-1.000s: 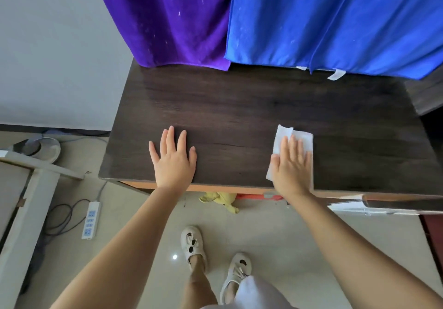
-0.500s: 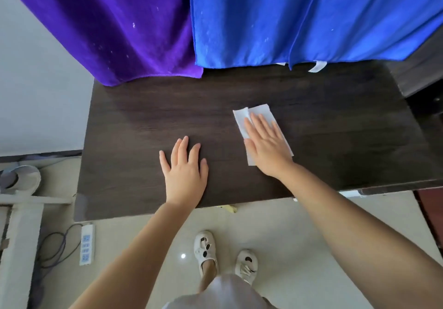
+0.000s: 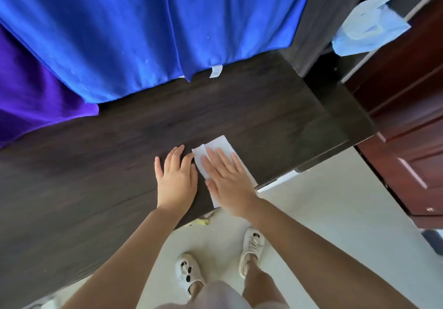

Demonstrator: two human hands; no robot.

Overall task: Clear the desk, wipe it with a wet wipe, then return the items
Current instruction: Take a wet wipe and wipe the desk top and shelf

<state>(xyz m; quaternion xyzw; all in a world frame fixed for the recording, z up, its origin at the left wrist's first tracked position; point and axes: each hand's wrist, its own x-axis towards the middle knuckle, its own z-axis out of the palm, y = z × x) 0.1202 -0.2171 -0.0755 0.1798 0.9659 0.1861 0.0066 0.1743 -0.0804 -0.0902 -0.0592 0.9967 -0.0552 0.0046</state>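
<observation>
White wipe pinned flat near the desk's front edge

White wet wipe (image 3: pixel 217 149) lies on the dark wood desk (image 3: pixel 96 165), toward its 5 o'clock corner. The right hand (image 3: pixel 227 177) presses on it with straight, spread fingers. The left hand (image 3: pixel 176 175) rests flat on bare wood at the wipe's 9 o'clock, just beside it, gripping nothing. Blue cloth (image 3: pixel 143 26) hangs at 12 o'clock.

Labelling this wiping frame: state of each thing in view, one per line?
wet wipe: flat on the desk, under the right hand
right hand: open, pressing the wipe
left hand: open, flat on the desk
desk: bare, nothing returned yet
blue cloth: hanging over the desk's back edge
</observation>
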